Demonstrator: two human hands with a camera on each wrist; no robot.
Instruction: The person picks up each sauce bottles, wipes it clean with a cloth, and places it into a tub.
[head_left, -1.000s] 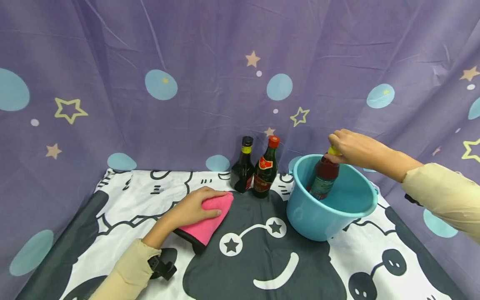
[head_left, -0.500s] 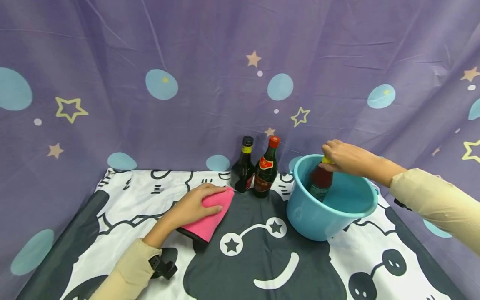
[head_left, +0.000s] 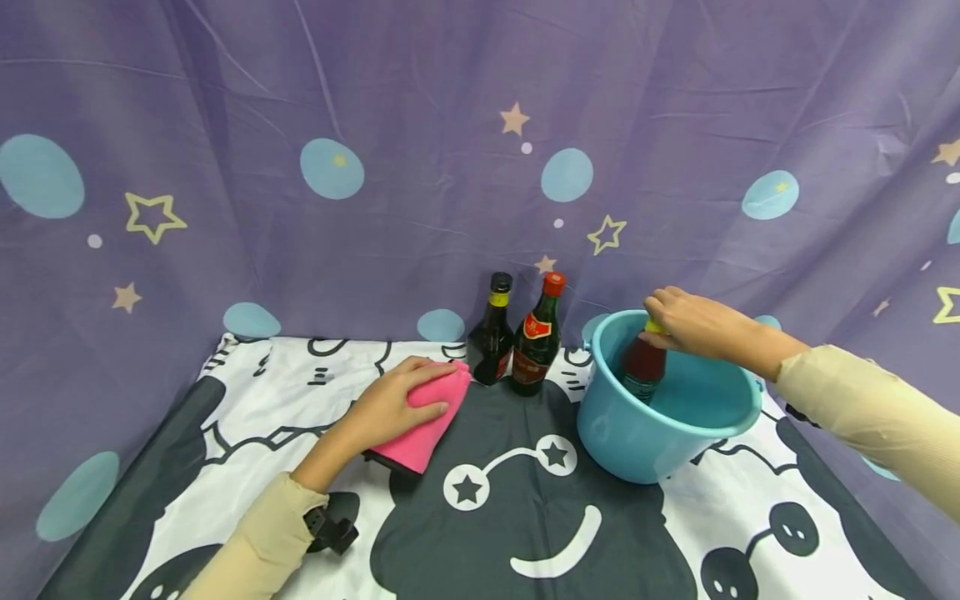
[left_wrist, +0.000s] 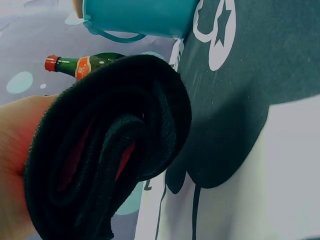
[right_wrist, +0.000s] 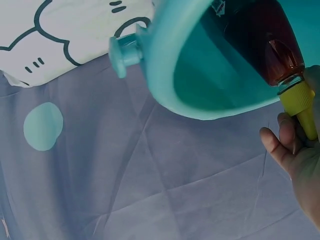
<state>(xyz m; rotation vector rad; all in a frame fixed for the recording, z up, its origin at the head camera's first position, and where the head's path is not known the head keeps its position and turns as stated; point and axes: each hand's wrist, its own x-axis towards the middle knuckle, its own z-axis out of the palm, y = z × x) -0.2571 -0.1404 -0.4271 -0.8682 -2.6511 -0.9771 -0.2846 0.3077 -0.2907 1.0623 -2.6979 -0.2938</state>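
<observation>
My left hand (head_left: 393, 404) grips a pink cloth (head_left: 431, 412) on the table, just left of two dark bottles. Seen in the left wrist view, the cloth is rolled in layers with a dark edge (left_wrist: 165, 100). My right hand (head_left: 693, 321) holds a bottle of dark red liquid (head_left: 643, 367) by its yellow cap (right_wrist: 297, 100). That bottle hangs tilted or leans inside the light blue bucket (head_left: 637, 446); its base is hidden by the bucket wall, so I cannot tell whether it touches the bottom.
A dark bottle with a black cap (head_left: 491, 342) and a green bottle with a red cap (head_left: 536, 342) stand side by side at the back. A purple curtain (head_left: 420, 167) hangs behind the table's patterned cloth (head_left: 555, 525).
My right hand has lowered the red bottle deeper into the bucket and a little left. The left hand has shifted the pink cloth slightly. The head view has turned a little left.
</observation>
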